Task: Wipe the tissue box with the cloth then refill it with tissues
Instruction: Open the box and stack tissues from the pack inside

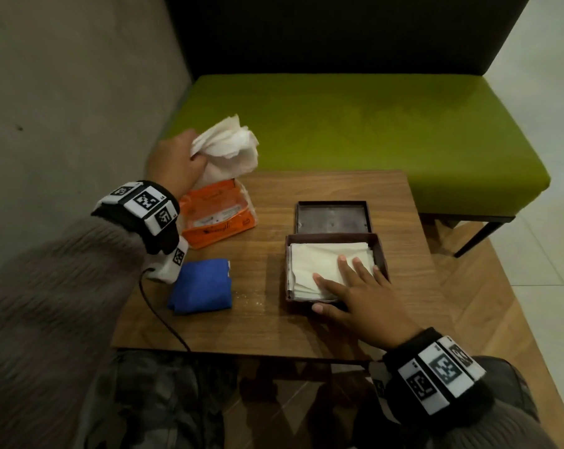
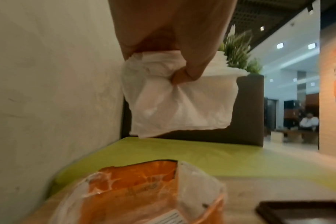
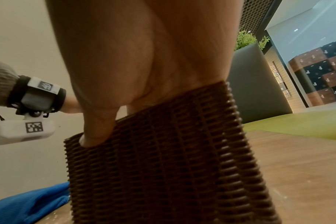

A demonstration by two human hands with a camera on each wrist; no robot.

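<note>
My left hand (image 1: pixel 196 158) grips a bunch of white tissues (image 1: pixel 230 147) lifted just above the open orange tissue pack (image 1: pixel 219 215). In the left wrist view the hand (image 2: pixel 180 75) pinches the tissues (image 2: pixel 178 106) over the pack (image 2: pixel 144 194). The brown woven tissue box (image 1: pixel 383 254) stands open on the table with a layer of tissues (image 1: pixel 319 259) inside. My right hand (image 1: pixel 348 280) lies flat on that layer, fingers straight, thumb outside the front wall. In the right wrist view the hand (image 3: pixel 113 109) rests over the box wall (image 3: pixel 163 166). The folded blue cloth (image 1: pixel 201 286) lies left of the box.
The box lid (image 1: pixel 334 217) lies upturned just behind the box. The small wooden table (image 1: pixel 274 328) stands against a green bench (image 1: pixel 355 131) with a dark backrest. A grey wall (image 1: pixel 63 108) runs along the left. A cable trails from my left wrist across the table.
</note>
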